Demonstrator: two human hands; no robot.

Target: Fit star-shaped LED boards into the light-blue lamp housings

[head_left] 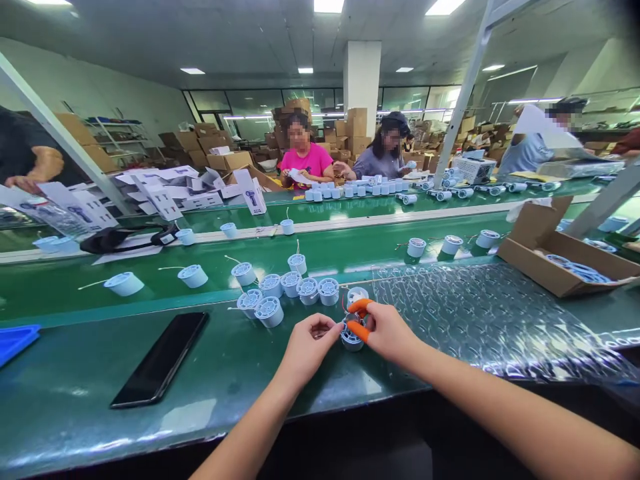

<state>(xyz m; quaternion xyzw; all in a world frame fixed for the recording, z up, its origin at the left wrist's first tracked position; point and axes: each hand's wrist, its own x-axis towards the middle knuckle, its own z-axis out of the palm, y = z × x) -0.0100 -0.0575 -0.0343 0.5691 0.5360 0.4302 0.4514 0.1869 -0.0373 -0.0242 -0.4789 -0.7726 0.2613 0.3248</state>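
Observation:
Orange covers sit on the thumb and a finger of my right hand (383,328), which pinches at the top of a light blue round part (352,343) on the green bench. Just left of that part, my left hand (311,340) is closed, its thumb and fingertip pressed together at the part's edge; what it pinches is too small to make out. Another blue round part (357,294) stands right behind my right fingertips, with a thin wire beside it. To the left, several blue parts (269,311) with ribbed tops stand in a cluster.
A black phone (161,360) lies on the bench at the left, near a blue tray (18,343). Clear bubble sheet (450,313) covers the bench at right, below an open cardboard box (565,257). More blue parts (125,284) stand on the green belt (350,243). Several people work beyond.

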